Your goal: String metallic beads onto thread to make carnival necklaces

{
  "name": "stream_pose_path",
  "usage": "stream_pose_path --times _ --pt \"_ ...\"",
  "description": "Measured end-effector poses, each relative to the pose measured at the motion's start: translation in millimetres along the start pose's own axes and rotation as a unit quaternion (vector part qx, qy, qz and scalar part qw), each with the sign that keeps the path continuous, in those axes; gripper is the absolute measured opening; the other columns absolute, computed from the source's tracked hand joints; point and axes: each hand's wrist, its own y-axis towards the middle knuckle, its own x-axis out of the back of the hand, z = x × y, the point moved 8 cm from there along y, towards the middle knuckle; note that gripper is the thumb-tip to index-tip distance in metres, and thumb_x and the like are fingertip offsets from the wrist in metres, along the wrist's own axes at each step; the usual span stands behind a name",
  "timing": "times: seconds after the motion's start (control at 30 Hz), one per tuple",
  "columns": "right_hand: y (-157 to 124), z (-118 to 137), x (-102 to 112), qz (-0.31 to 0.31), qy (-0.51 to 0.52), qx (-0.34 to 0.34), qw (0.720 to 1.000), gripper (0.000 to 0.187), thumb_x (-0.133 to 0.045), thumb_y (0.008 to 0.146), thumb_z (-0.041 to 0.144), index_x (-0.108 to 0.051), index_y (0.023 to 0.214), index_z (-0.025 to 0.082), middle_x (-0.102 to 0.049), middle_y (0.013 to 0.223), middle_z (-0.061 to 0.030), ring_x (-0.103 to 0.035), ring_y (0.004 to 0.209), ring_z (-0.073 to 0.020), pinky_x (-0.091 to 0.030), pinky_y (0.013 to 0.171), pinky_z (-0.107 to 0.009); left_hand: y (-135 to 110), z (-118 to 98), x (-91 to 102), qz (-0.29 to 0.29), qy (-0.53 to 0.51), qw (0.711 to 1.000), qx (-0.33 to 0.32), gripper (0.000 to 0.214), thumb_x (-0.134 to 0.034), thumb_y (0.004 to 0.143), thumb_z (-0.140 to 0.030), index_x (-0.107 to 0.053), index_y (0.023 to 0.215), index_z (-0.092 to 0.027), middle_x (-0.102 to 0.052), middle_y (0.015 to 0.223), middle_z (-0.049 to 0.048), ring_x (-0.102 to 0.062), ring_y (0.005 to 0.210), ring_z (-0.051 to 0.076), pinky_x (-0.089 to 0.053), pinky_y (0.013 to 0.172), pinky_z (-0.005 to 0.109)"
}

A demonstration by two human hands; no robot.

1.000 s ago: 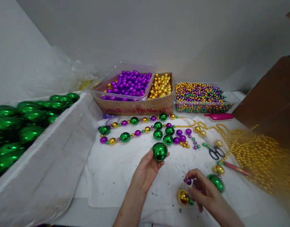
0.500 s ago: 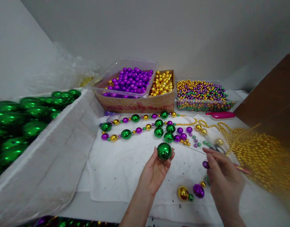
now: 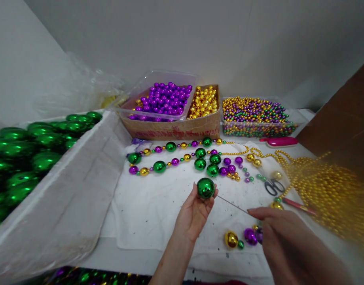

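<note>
My left hand [image 3: 191,218] is closed around a large shiny green bead [image 3: 205,188], held up over the white cloth [image 3: 152,215]. A long thin needle [image 3: 233,204] runs from the fingertips of my right hand [image 3: 284,233] to the right side of this bead. Whether its tip is inside the bead, I cannot tell. Motion blurs the right hand somewhat. Close to it, partly covered, lie a gold bead [image 3: 231,239], a small green bead [image 3: 240,244] and a purple bead [image 3: 250,236]. Loose green beads [image 3: 212,170] and purple beads [image 3: 231,169] rest just beyond my left hand.
A bead strand [image 3: 160,166] loops across the cloth. Behind stand a tub of purple beads [image 3: 167,99], a cardboard box [image 3: 170,130] and a tub of small mixed beads [image 3: 253,113]. Left is a foam box [image 3: 78,186]; right are scissors [image 3: 271,188], a red-handled tool [image 3: 299,206] and gold bead chains [image 3: 327,190].
My right hand has moved right and toward me, uncovering the scissors and the red-handled tool. The needle now points at the green bead's right side. My left hand stays nearly in place.
</note>
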Motion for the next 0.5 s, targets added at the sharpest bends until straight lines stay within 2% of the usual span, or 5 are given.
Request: stream_pose_path --times 0.1,0.23,0.33,0.5 --pt "4 14 -18 0.054 -0.02 0.066 0.996 0.014 -0.049 0.086 0.016 -0.062 0.086 0.022 -0.072 0.089 -0.0065 -0.069 0.067 -0.0155 -0.053 0.052 -0.021 1 0 1.8 -0.006 0.003 1.0 -0.003 0.031 -0.053 0.088 -0.032 -0.057 0.106 -0.007 -0.062 0.111 0.0168 -0.065 0.093 0.023 -0.056 0.063 0.02" --pt "11 23 -30 0.017 0.023 0.107 0.994 0.016 -0.045 0.088 0.011 -0.059 0.092 0.015 -0.071 0.089 -0.0103 -0.068 0.07 -0.0141 -0.051 0.057 -0.021 3 3 4.0 -0.009 0.002 1.0 0.004 0.032 -0.054 0.088 -0.032 -0.058 0.107 -0.007 -0.062 0.112 0.0164 -0.064 0.095 0.023 -0.056 0.065 0.022" --pt "10 22 -41 -0.003 0.023 0.108 0.994 0.014 -0.046 0.088 0.01 -0.056 0.097 0.014 -0.069 0.09 -0.0105 -0.066 0.076 -0.0148 -0.049 0.059 -0.022 4 5 5.2 -0.01 -0.004 1.0 0.013 0.033 -0.054 0.088 -0.032 -0.058 0.109 -0.007 -0.063 0.112 0.0156 -0.064 0.096 0.022 -0.055 0.067 0.022" --pt "2 13 -59 0.031 0.025 0.095 0.995 0.012 -0.044 0.091 0.013 -0.054 0.097 0.017 -0.066 0.098 -0.01 -0.064 0.079 -0.0161 -0.045 0.057 -0.024 4 8 4.5 -0.02 -0.001 0.999 0.025 0.034 -0.053 0.088 -0.034 -0.059 0.107 -0.006 -0.065 0.11 0.0147 -0.064 0.095 0.02 -0.054 0.069 0.021"
